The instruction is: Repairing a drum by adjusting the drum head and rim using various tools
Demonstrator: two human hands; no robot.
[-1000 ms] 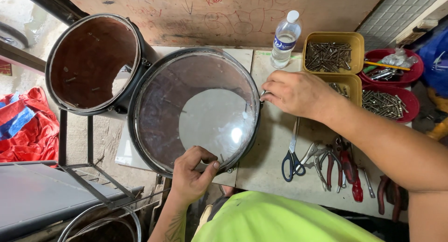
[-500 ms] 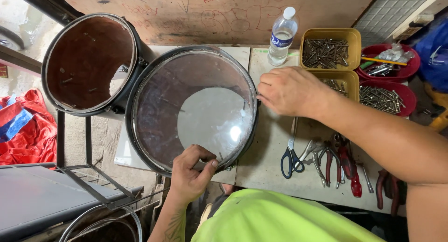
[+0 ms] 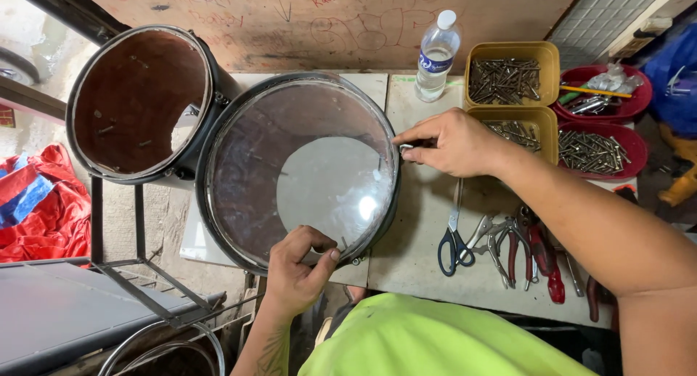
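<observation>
Right hand (image 3: 450, 142) now at drum (image 3: 301, 169) rim

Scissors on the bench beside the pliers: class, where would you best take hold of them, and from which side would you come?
Take the scissors by the dark finger loops at the end nearest the person, coming from above on that near side. The blades point away toward the right hand, which covers their tips, and the pliers crowd the right, so the loops are probably the freest and safest grip.

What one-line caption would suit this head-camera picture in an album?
Left hand and right hand grip opposite edges of a clear-headed drum on a workbench, beside scissors and pliers.
</observation>
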